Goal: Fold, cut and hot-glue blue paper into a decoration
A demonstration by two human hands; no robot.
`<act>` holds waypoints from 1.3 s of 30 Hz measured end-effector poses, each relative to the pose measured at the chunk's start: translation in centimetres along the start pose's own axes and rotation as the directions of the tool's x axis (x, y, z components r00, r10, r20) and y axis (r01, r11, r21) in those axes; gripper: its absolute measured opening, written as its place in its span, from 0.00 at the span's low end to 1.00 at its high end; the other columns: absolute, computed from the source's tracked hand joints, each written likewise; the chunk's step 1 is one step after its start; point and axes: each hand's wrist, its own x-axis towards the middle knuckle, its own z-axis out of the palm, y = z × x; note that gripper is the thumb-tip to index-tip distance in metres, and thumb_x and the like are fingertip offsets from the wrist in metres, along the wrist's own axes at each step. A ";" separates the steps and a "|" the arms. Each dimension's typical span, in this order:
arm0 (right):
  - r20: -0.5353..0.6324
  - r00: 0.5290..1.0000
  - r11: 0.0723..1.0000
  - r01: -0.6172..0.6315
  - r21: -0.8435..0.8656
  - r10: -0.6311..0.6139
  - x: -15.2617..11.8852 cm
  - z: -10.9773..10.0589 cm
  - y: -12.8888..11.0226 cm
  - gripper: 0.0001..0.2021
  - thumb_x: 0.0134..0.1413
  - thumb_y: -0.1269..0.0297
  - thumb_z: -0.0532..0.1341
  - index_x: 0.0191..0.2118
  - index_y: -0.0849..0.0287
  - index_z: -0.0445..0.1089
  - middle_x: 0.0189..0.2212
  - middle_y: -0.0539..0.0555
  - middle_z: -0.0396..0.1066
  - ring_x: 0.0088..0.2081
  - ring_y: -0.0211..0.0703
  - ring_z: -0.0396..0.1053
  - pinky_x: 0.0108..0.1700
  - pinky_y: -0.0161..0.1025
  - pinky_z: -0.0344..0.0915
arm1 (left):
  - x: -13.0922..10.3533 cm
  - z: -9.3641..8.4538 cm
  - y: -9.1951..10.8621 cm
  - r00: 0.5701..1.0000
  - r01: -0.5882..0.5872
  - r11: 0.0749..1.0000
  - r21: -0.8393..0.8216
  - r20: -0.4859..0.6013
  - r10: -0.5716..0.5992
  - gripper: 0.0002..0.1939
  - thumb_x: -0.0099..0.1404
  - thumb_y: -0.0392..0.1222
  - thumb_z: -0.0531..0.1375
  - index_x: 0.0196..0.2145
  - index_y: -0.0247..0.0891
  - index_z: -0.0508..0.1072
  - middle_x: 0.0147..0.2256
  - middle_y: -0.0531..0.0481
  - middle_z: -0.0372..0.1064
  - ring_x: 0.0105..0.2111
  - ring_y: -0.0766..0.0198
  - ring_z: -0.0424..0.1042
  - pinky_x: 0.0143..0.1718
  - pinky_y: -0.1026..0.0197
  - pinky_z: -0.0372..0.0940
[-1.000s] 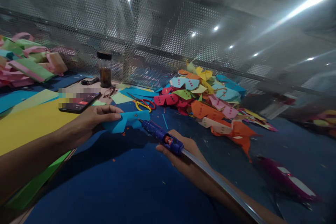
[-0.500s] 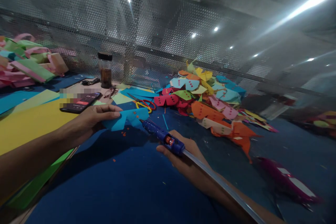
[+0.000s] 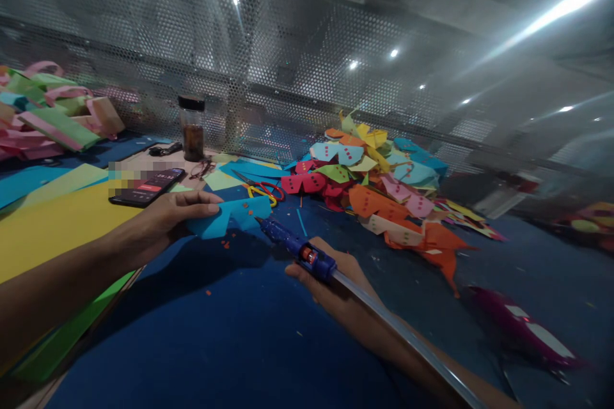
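Note:
Between thumb and fingers, my left hand pinches the left end of a blue paper cutout. The cutout has a notched lower edge and a few small orange bits on its right part. My right hand is wrapped round a dark blue glue gun, with a long clear glue stick running out of its back end. The gun's nozzle points at the right end of the cutout; whether they touch I cannot tell. Small orange paper bits lie on the blue surface beneath.
Scissors with red and yellow handles lie behind the cutout. Colourful paper butterfly shapes are heaped at right. A phone, a lidded jar and yellow paper are at left. A purple pouch-like item lies at lower right.

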 end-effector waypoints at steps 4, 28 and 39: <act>0.006 1.000 1.000 -0.002 0.009 0.002 0.1 0.0 0.0 0.14 0.62 0.50 0.60 0.33 0.55 0.63 0.19 0.45 0.63 0.22 0.37 0.63 0.25 0.33 0.56 | 0.0 0.0 0.0 1.000 0.009 1.000 -0.005 0.001 -0.009 0.18 0.47 0.44 0.77 0.35 0.37 0.80 0.28 0.52 0.79 0.26 0.69 0.74 0.29 0.70 0.69; 0.017 1.000 1.000 -0.022 0.005 0.022 0.1 0.0 0.0 0.17 0.63 0.48 0.59 0.32 0.54 0.58 0.19 0.45 0.63 0.23 0.38 0.64 0.25 0.33 0.57 | -0.2 0.0 0.2 0.999 0.037 0.999 -0.011 0.020 -0.036 0.17 0.50 0.44 0.76 0.36 0.38 0.80 0.29 0.53 0.79 0.26 0.69 0.75 0.29 0.70 0.69; -0.001 1.000 0.999 -0.008 -0.043 0.008 0.1 0.2 0.3 0.19 0.62 0.45 0.59 0.31 0.54 0.57 0.19 0.45 0.62 0.22 0.37 0.63 0.24 0.33 0.56 | -0.4 0.0 0.3 0.999 0.036 0.999 -0.010 0.019 -0.035 0.18 0.49 0.45 0.77 0.36 0.38 0.80 0.28 0.54 0.78 0.26 0.69 0.73 0.30 0.69 0.68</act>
